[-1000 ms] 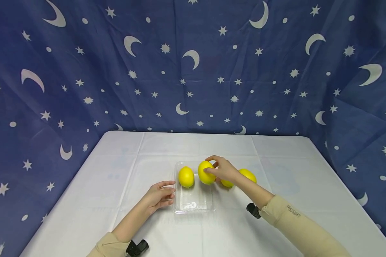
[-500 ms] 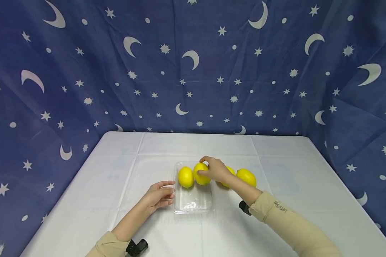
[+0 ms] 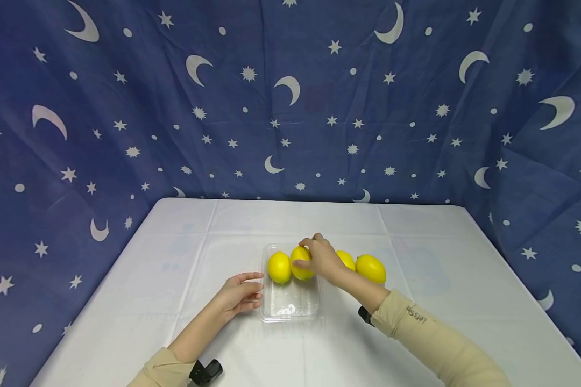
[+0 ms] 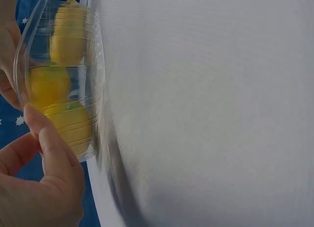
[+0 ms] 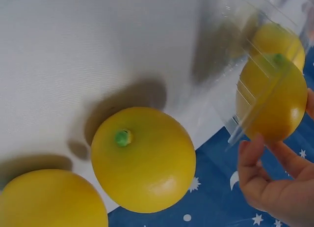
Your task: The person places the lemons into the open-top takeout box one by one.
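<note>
My right hand grips a yellow lemon, thumb and fingers round it, at the far right part of a clear plastic container. Another lemon lies in the container's far left part, close beside the held one. My left hand is at the container's left side, its fingers loosely extended. In the left wrist view, the fingertips meet the clear rim.
Two more lemons lie on the white tablecloth to the right of the container: a nearer one, partly behind my right hand in the head view, and an outer one. A blue curtain with moons and stars hangs behind the table.
My right hand has carried its lemon left and into the container, beside the first lemon. The two loose lemons are now less covered by the hand and arm. My left hand stays in place.
</note>
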### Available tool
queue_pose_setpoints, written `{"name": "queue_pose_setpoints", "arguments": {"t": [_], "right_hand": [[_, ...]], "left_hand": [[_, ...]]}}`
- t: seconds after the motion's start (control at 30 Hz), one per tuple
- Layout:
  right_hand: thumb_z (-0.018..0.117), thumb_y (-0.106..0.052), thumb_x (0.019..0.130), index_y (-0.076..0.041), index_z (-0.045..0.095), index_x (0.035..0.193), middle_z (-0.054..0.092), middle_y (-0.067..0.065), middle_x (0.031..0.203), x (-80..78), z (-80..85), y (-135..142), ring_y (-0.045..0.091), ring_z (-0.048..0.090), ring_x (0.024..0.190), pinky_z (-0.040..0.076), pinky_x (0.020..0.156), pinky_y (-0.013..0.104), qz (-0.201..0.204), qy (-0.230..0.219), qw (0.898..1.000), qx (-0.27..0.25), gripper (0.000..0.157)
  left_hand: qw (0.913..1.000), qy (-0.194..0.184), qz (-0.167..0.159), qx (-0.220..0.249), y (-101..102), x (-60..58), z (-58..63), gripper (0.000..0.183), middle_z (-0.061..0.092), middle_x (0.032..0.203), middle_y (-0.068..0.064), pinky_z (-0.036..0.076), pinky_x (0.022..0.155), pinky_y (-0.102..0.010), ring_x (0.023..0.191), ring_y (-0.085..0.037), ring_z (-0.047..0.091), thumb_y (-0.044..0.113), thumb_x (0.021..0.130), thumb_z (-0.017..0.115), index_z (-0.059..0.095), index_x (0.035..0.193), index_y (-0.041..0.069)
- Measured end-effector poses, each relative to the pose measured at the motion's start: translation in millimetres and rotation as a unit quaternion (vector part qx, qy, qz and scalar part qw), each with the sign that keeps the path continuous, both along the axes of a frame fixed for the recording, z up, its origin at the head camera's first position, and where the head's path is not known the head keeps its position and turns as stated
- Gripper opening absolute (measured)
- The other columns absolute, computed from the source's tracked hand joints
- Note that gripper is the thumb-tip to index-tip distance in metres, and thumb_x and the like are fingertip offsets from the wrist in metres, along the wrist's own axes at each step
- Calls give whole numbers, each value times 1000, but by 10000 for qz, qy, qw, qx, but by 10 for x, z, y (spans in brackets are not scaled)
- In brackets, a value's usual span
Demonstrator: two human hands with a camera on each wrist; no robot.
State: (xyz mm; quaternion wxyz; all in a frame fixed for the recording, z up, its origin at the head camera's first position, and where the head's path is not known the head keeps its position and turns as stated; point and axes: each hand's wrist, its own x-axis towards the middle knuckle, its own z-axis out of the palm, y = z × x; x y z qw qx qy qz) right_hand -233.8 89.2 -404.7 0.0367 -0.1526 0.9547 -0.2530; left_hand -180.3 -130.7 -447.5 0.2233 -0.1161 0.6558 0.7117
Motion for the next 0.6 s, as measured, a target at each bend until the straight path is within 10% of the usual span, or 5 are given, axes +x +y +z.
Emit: {"name": "queue_pose_setpoints", "arguments": {"t": [0.6], "right_hand": [[79, -27, 75, 4, 65, 105, 63, 13, 85, -10, -158, -112, 21, 49, 73, 46, 63, 26, 386, 739, 9955, 445, 45]], "left_hand": [[9999, 93, -98, 45, -13, 12, 12, 46, 60, 78, 1, 57, 61, -20, 64, -6, 59, 4, 89, 58, 43, 132, -3]]}}
